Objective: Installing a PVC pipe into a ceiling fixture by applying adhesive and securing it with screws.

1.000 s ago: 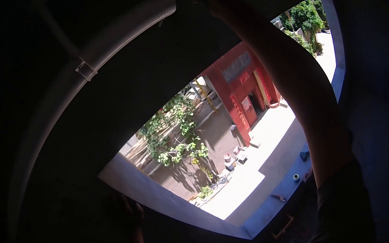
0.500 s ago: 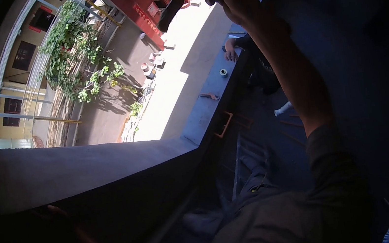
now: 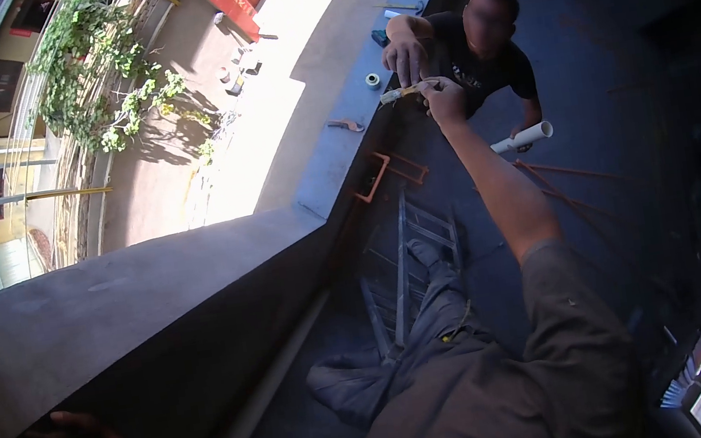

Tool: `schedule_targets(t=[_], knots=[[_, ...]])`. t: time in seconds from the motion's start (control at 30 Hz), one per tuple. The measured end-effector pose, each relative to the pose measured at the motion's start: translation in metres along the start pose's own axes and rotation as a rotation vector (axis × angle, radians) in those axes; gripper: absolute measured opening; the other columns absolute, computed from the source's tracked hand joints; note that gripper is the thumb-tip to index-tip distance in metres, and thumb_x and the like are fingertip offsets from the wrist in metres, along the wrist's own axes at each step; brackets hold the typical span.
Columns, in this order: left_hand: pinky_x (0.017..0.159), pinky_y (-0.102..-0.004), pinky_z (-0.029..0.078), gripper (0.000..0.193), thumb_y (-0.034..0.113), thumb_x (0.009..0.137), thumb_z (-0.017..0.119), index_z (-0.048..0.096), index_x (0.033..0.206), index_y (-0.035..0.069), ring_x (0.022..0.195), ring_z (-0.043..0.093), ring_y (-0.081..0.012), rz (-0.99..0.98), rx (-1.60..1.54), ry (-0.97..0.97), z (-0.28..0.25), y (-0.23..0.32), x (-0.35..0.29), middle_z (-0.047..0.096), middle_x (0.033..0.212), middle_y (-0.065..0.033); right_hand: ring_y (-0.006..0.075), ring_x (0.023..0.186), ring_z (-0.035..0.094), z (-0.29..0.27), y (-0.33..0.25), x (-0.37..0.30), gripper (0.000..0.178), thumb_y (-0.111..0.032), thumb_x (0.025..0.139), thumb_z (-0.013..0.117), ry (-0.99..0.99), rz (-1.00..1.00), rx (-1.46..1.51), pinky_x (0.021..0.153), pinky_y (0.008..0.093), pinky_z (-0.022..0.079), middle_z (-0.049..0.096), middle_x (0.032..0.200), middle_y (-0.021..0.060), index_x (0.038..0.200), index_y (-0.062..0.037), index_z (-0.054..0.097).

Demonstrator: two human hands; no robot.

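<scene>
Nearest, the left hand (image 3: 62, 427) lies in deep shadow against the lower face of the grey concrete parapet wall (image 3: 137, 294); I cannot tell whether it is open or closed. Below the person's grey trousers, 1 foot stands on the rungs of a grey metal ladder (image 3: 402, 265). Farther down, the right arm stretches away and the right hand (image 3: 444, 98) pinches shut on 1 end of a short pale, yellow-handled tool (image 3: 398, 94). The tool's long axis runs left from that hand toward the co-worker's hand (image 3: 407, 57) just above it, touching or nearly so. The co-worker's other hand holds a white plastic pipe piece (image 3: 522, 137). A small white tape roll (image 3: 373, 80) sits on the sunlit ledge (image 3: 333, 159) beyond.
</scene>
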State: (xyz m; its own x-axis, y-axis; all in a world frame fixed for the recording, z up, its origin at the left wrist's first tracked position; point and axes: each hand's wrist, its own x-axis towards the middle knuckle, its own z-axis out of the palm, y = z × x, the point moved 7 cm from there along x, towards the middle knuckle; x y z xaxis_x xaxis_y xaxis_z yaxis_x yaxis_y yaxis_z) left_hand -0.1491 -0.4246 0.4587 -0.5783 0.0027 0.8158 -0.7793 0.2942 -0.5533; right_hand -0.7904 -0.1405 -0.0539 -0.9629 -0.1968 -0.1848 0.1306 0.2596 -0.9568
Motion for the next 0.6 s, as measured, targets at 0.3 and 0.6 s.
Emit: schedule_targets(t=[0.3, 0.6], knots=[[0.107, -0.0539, 0.029, 0.077, 0.060, 0.094, 0.038, 0.042, 0.138, -0.002, 0.129, 0.040, -0.0435, -0.021, 0.039, 0.034, 0.010, -0.007, 0.007, 0.039, 0.141, -0.0296, 0.0143, 0.071, 0.066, 0.013, -0.010, 0.036, 0.020, -0.021, 0.081, 0.073, 0.084, -0.032, -0.031, 0.068, 0.0293, 0.050, 0.071, 0.077, 0.0066, 0.086, -0.0023, 0.072], [0.103, -0.0518, 0.036, 0.080, 0.062, 0.094, 0.034, 0.047, 0.133, -0.007, 0.119, 0.050, -0.0445, 0.006, 0.011, 0.088, 0.006, 0.009, 0.021, 0.049, 0.131, -0.0303, 0.0120, 0.066, 0.064, 0.021, -0.016, 0.051, 0.019, -0.017, 0.081, 0.072, 0.107, -0.018, 0.153, 0.063, 0.0267, 0.050, 0.070, 0.073, 0.0048, 0.087, 0.0000, 0.073]])
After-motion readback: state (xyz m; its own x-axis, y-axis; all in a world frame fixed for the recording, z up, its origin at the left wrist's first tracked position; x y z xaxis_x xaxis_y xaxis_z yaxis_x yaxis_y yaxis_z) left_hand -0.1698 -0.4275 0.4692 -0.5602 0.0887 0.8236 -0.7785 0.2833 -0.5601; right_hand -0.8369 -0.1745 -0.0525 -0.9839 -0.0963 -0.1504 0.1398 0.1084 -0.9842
